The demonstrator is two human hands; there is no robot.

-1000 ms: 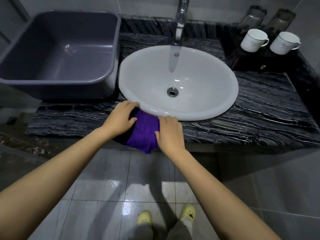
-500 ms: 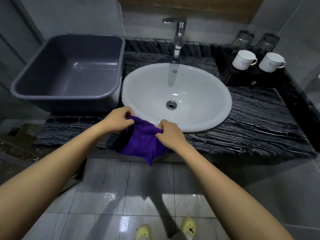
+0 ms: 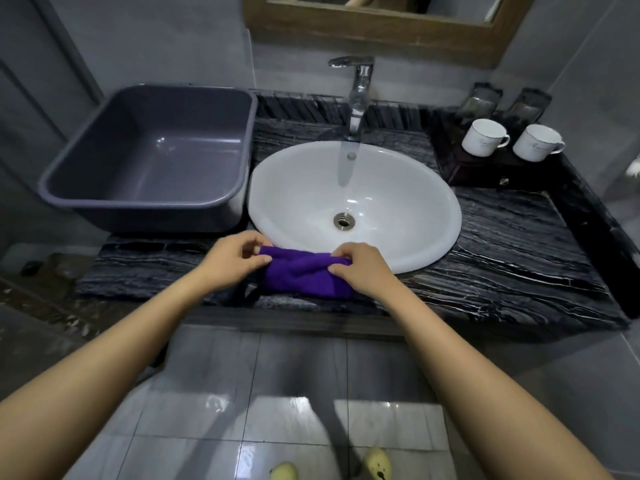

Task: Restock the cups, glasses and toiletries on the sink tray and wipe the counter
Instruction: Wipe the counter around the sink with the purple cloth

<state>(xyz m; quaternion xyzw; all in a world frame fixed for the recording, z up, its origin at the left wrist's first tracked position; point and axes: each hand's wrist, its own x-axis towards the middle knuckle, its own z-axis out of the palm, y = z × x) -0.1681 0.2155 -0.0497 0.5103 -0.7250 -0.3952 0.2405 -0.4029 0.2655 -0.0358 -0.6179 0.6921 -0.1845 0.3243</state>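
Note:
A purple cloth [image 3: 303, 275] lies folded on the front strip of the dark marble counter [image 3: 512, 258], just before the white basin [image 3: 353, 202]. My left hand [image 3: 232, 261] pinches its left end and my right hand [image 3: 360, 268] pinches its right end. At the back right stands a dark wooden tray [image 3: 485, 173] with two white cups [image 3: 483, 137] [image 3: 536, 143] on it. Behind the cups stand two upturned glasses [image 3: 479, 100] [image 3: 526, 105].
A grey plastic tub [image 3: 149, 157] sits on the counter's left end, against the basin. A chrome tap [image 3: 356, 95] rises behind the basin, under a wood-framed mirror [image 3: 374, 26]. Grey floor tiles and my yellow slippers [image 3: 377, 462] lie below the counter edge.
The cloth hung bunched over the counter's front edge; now it is drawn up and stretched sideways between both hands. The view has tilted up, so the mirror shows.

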